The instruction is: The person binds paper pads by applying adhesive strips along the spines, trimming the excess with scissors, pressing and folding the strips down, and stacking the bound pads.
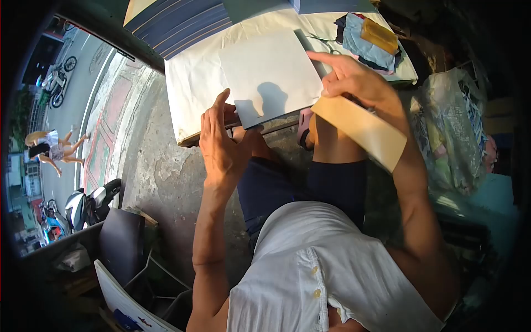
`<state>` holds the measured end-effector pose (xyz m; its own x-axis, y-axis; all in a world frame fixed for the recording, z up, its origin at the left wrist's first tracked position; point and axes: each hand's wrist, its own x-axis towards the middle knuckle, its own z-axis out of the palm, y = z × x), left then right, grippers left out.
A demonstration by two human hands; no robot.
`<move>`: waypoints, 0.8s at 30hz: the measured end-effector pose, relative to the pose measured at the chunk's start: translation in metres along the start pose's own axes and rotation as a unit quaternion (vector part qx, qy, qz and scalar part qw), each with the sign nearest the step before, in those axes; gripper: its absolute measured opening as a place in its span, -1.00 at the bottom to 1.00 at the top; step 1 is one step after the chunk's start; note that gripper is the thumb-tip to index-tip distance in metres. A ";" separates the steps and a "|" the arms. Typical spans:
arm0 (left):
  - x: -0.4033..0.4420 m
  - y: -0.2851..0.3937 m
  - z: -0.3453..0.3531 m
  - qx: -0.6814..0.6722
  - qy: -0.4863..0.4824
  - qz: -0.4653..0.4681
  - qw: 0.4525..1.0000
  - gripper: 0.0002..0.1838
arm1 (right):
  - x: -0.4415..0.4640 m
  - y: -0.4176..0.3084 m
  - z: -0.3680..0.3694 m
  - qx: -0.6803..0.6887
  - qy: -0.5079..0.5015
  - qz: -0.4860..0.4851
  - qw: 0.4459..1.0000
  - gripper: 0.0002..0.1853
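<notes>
A flat white sheet or board (265,66) lies on the cloth-covered table in front of me, with a shadow across its near part. My right hand (359,80) pinches one end of a stiff tan strip (362,131) between its fingers, and the strip slants down over my forearm. Its index finger reaches out to the white sheet's right edge. My left hand (218,135) is beside the sheet's near left corner, fingers raised and apart, holding nothing I can see. Whether its fingertips touch the sheet or table edge, I cannot tell.
Stacks of dark blue boards or books (182,27) stand at the table's back left. Scissors (332,51) lie near folded cloths (362,41) and a yellow block (379,34). A clear plastic bag (451,127) hangs at right. Left is a street with a person (52,148) and motorcycles.
</notes>
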<state>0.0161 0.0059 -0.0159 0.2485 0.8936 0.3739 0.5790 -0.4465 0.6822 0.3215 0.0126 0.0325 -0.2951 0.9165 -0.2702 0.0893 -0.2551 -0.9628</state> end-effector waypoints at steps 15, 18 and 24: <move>0.027 -0.001 -0.006 -0.032 -0.008 -0.026 0.999 -0.33 | 0.024 0.009 -0.017 0.028 -0.048 -0.006 0.998 0.05; 0.028 -0.004 -0.005 -0.058 -0.004 -0.038 0.998 -0.33 | 0.024 0.005 -0.014 0.037 -0.035 -0.003 0.999 0.04; 0.028 -0.006 -0.007 -0.042 -0.010 -0.025 0.999 -0.28 | 0.020 0.003 -0.010 0.040 -0.027 -0.009 0.999 -0.03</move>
<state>0.0144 0.0334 -0.0055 0.2368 0.9153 0.3258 0.5245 -0.4027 0.7501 0.3254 0.0330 0.0239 -0.3473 0.9035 -0.2510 0.0083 -0.2647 -0.9643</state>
